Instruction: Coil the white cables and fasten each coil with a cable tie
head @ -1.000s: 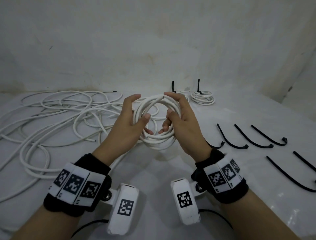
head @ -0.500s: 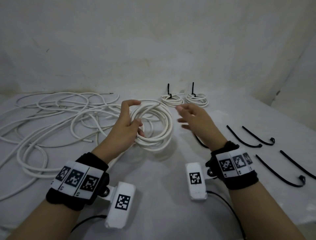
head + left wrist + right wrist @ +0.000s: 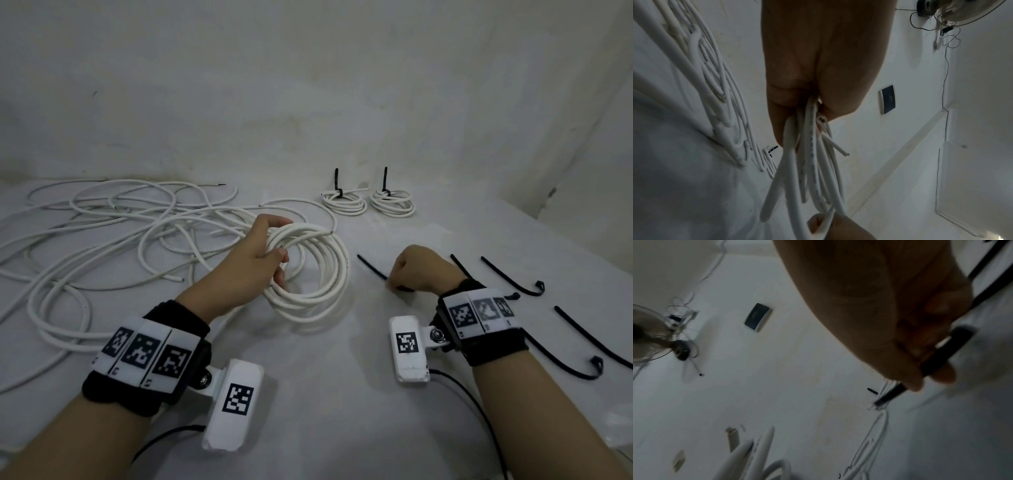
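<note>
Gripping the coil (image 3: 310, 270) in your left hand (image 3: 251, 263) just above the table (image 3: 342, 394), you have springy cable that wants to unwind, so keep hold where the loops bunch. Your right hand (image 3: 419, 270) pinches a light, bendy cable tie (image 3: 371, 265) lying beside it.

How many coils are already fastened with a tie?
2. The left fastened coil and the right fastened coil lie side by side at the far back. The unfastened coil held by the left hand has no tie yet.
</note>
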`<action>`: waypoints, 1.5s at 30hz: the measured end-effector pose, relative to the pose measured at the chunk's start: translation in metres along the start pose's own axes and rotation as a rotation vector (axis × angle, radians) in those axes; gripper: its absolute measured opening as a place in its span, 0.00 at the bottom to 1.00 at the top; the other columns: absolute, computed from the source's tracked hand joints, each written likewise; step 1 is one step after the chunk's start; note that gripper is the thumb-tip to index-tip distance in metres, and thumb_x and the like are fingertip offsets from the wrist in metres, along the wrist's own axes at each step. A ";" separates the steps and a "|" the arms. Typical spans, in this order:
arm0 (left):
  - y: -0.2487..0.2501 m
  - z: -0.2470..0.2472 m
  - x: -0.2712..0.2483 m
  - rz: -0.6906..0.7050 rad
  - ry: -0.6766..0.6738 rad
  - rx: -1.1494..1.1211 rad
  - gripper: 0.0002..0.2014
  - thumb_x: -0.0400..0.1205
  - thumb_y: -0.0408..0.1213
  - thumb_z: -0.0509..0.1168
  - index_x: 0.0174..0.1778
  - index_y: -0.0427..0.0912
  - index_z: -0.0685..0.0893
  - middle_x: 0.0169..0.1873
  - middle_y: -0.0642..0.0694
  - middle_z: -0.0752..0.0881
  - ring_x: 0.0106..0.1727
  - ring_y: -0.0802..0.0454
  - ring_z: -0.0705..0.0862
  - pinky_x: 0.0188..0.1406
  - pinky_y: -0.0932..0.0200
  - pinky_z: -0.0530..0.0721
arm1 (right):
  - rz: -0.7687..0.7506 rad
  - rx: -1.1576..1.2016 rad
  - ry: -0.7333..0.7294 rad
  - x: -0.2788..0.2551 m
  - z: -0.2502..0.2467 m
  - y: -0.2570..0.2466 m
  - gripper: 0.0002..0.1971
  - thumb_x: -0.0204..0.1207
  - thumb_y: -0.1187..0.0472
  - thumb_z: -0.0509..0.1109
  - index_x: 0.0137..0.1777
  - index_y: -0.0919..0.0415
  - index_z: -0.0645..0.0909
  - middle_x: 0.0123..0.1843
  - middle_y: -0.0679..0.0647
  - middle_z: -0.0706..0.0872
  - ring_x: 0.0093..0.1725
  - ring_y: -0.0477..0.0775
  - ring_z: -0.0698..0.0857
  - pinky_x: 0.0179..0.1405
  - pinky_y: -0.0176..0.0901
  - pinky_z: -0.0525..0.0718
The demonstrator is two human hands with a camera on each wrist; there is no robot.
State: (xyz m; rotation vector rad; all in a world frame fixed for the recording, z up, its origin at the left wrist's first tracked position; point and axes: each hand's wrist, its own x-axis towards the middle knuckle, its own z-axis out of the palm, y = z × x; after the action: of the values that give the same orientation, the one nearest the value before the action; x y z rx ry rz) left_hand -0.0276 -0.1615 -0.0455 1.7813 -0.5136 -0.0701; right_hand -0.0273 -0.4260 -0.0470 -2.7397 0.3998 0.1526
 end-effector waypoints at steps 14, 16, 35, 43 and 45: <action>0.007 -0.008 -0.002 0.054 -0.006 -0.081 0.14 0.87 0.25 0.52 0.65 0.43 0.74 0.37 0.45 0.75 0.26 0.56 0.74 0.32 0.57 0.85 | -0.442 0.687 0.258 -0.008 0.014 -0.076 0.09 0.83 0.68 0.58 0.49 0.60 0.79 0.33 0.49 0.83 0.25 0.36 0.78 0.28 0.27 0.76; 0.006 -0.007 -0.002 0.052 -0.002 -0.141 0.15 0.87 0.24 0.51 0.65 0.41 0.74 0.36 0.45 0.75 0.26 0.55 0.73 0.31 0.56 0.84 | -0.451 0.632 0.239 -0.008 0.019 -0.075 0.08 0.84 0.65 0.60 0.47 0.59 0.80 0.33 0.51 0.84 0.27 0.36 0.78 0.29 0.27 0.75; 0.001 -0.001 0.002 0.045 0.346 -0.082 0.16 0.85 0.24 0.52 0.48 0.54 0.62 0.35 0.43 0.74 0.24 0.60 0.77 0.19 0.70 0.71 | -0.168 1.677 -0.244 -0.034 0.030 -0.094 0.22 0.87 0.48 0.53 0.47 0.68 0.76 0.38 0.68 0.86 0.35 0.61 0.88 0.40 0.50 0.89; -0.003 0.006 0.003 -0.044 0.279 -0.156 0.14 0.87 0.28 0.52 0.43 0.53 0.62 0.33 0.43 0.77 0.23 0.62 0.80 0.24 0.64 0.76 | -0.275 1.465 -0.032 -0.035 0.031 -0.099 0.05 0.82 0.67 0.65 0.53 0.68 0.79 0.34 0.58 0.87 0.27 0.46 0.83 0.30 0.34 0.84; -0.001 0.006 0.003 -0.057 0.242 -0.208 0.13 0.87 0.29 0.54 0.43 0.52 0.61 0.36 0.41 0.78 0.25 0.59 0.84 0.26 0.60 0.80 | -0.288 1.423 0.000 -0.034 0.029 -0.098 0.04 0.82 0.68 0.64 0.49 0.65 0.80 0.33 0.57 0.86 0.25 0.45 0.81 0.29 0.34 0.82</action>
State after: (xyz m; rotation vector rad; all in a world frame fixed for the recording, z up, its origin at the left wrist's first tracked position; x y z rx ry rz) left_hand -0.0261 -0.1675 -0.0477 1.5745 -0.2708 0.0513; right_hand -0.0326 -0.3195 -0.0351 -1.3545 0.0285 -0.1647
